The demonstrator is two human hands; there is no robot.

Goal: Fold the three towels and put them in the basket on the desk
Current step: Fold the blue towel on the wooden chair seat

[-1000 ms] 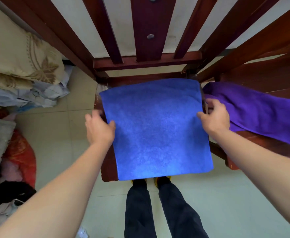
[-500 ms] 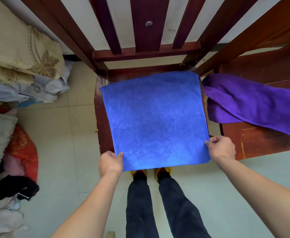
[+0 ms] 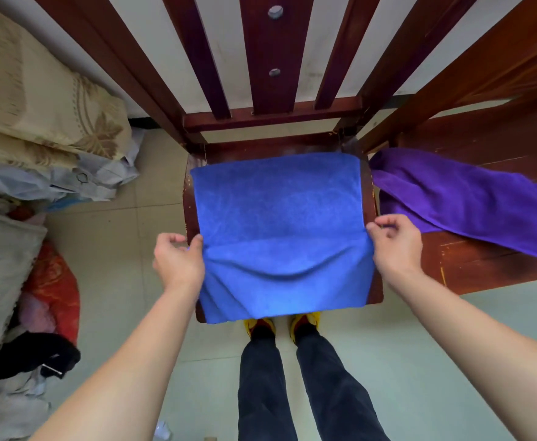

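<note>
A blue towel (image 3: 278,202) lies on the seat of a dark red wooden chair (image 3: 370,198). Its near edge is lifted and turned over towards the chair back, forming a sagging flap. My left hand (image 3: 178,261) pinches the flap's left corner. My right hand (image 3: 394,246) pinches its right corner. A purple towel (image 3: 470,202) lies spread and rumpled on a second wooden seat (image 3: 483,268) to the right. No basket and no third towel are in view.
The chair's slatted back (image 3: 270,58) rises behind the blue towel. Stacked bedding and pillows (image 3: 38,122) fill the left side, with loose clothes (image 3: 35,358) on the floor below. My legs and yellow shoes (image 3: 281,324) stand on pale tiles in front of the chair.
Both hands slid from the towel's sides to its near corners, gripped them, and have lifted the near edge up and over towards the chair back.
</note>
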